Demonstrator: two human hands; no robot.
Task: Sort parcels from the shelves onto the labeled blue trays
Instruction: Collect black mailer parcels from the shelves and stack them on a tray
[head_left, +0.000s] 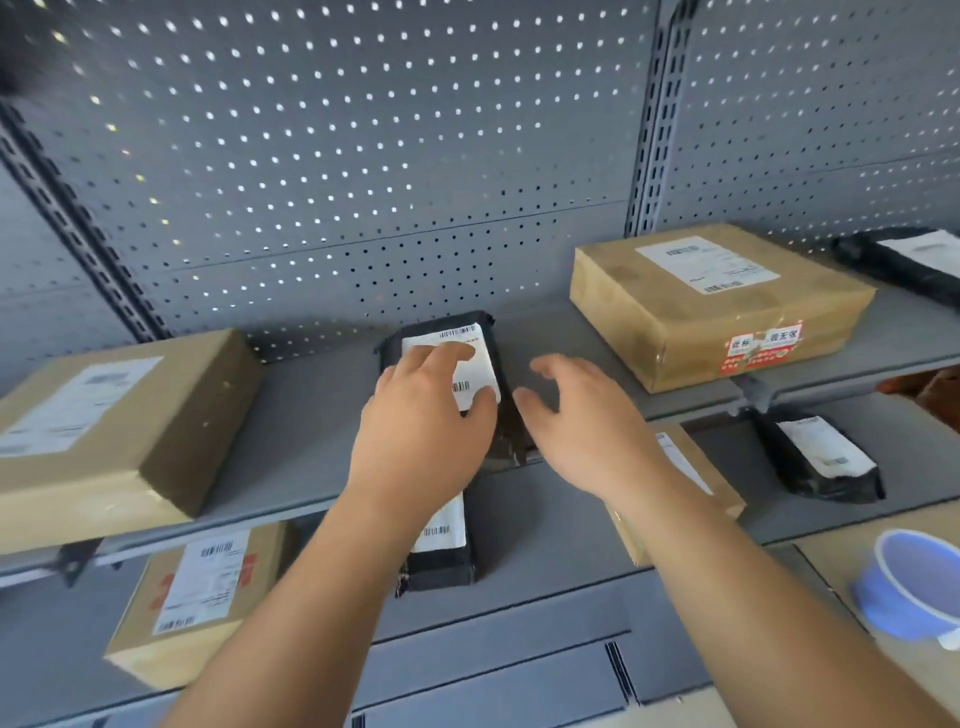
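Observation:
A small black parcel (483, 332) with a white label lies in the middle of the upper grey shelf (301, 441). My left hand (423, 421) rests flat on top of it, fingers spread over the label, thumb at its right edge. My right hand (582, 415) hovers open just right of the parcel, fingers curled, touching nothing. No blue tray is in view.
Brown boxes sit at the shelf's left (114, 421) and right (722, 301), and a black parcel (904, 260) lies far right. The lower shelf holds a brown box (202, 592), black parcels (441, 545) (821, 457) and another brown box (691, 467). A blue bowl (914, 582) stands low right.

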